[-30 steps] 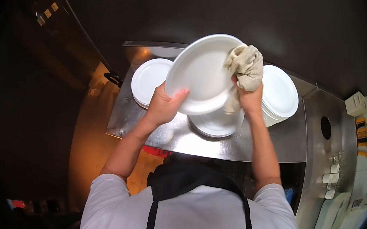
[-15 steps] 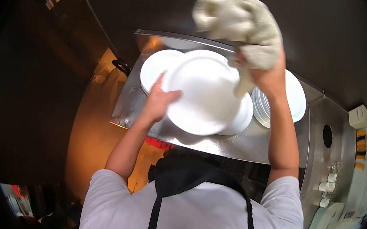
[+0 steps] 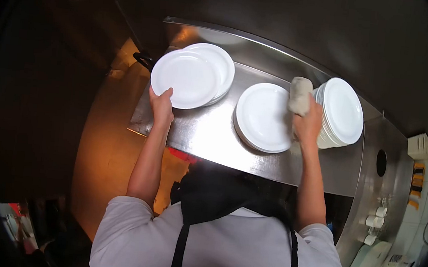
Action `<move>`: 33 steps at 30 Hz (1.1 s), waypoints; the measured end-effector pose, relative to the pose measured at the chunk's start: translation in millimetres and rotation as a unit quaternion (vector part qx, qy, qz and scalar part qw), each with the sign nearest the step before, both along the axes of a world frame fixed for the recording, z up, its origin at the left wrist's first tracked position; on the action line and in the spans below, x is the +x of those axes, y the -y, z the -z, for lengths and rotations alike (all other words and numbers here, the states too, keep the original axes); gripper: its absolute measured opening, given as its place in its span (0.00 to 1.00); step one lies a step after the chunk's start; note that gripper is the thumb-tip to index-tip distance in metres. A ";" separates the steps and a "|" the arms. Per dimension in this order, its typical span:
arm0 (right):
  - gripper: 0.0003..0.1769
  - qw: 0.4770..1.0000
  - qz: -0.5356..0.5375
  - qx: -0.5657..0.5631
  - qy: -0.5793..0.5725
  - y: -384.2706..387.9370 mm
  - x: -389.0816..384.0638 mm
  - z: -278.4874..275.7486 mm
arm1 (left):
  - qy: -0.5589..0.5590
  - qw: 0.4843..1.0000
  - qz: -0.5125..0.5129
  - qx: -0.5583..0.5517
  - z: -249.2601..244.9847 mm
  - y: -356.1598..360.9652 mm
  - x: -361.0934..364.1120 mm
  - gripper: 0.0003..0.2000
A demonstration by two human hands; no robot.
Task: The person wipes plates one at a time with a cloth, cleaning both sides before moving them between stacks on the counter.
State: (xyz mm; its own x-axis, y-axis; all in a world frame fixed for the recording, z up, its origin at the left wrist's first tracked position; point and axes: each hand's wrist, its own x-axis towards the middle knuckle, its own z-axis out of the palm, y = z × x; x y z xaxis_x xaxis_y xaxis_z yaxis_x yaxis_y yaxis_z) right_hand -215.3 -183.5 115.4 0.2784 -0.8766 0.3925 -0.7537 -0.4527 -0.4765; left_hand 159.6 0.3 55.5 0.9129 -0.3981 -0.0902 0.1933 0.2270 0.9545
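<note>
My left hand (image 3: 161, 106) grips the lower edge of a white plate (image 3: 185, 79), its thumb on the rim. That plate overlaps a left stack of white plates (image 3: 225, 71). My right hand (image 3: 307, 122) is closed on a bunched pale cloth (image 3: 300, 96), between two other stacks. The middle stack of plates (image 3: 264, 116) lies just left of the cloth. Behind and right of my right hand stands a taller stack of plates (image 3: 344, 112).
The plates are on a steel counter (image 3: 199, 132) with a raised back edge. A black handle (image 3: 143, 60) juts out at its left end. White cups (image 3: 375, 220) and a white box (image 3: 418, 147) are at the right.
The plate in my left hand has moved left, from over the middle of the counter to the left stack. My right hand has come down with the cloth, uncovering the middle stack.
</note>
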 end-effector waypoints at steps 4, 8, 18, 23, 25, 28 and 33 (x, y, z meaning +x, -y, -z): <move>0.49 0.977 -0.101 0.045 -0.181 -9.6 52.9 44.7 | -0.002 0.999 -0.019 0.030 9.0 22.9 -5.0 0.35; 0.46 0.931 -0.308 0.165 -0.101 -53.9 60.0 31.0 | 0.032 0.993 -0.040 0.110 35.1 46.2 -5.4 0.40; 0.46 0.972 -0.152 0.056 -0.171 1.6 31.9 51.0 | 0.045 0.940 -0.073 0.331 19.3 56.7 -19.3 0.52; 0.43 0.926 -0.321 0.170 -0.104 -57.4 89.1 31.3 | 0.075 0.968 -0.083 0.227 42.2 51.2 -7.8 0.54; 0.44 0.896 -0.355 0.232 -0.130 -74.5 46.8 21.3 | 0.041 0.974 -0.110 0.194 39.5 41.6 -9.9 0.53; 0.46 0.892 -0.308 0.251 -0.213 -64.7 -13.5 6.6 | 0.167 0.973 -0.125 0.094 2.1 11.7 -41.1 0.42; 0.48 0.955 -0.156 0.094 -0.235 5.3 17.4 47.9 | 0.214 0.966 0.105 -0.096 -23.4 9.6 -105.4 0.25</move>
State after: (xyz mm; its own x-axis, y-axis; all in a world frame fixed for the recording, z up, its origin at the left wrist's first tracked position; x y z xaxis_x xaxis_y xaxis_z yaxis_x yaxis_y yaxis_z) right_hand -197.9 -188.7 67.5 0.6445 -0.7646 0.0042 -0.7464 -0.6303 -0.2134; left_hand 54.2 -9.3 78.9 0.7481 -0.5498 0.3716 -0.1491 0.4065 0.9014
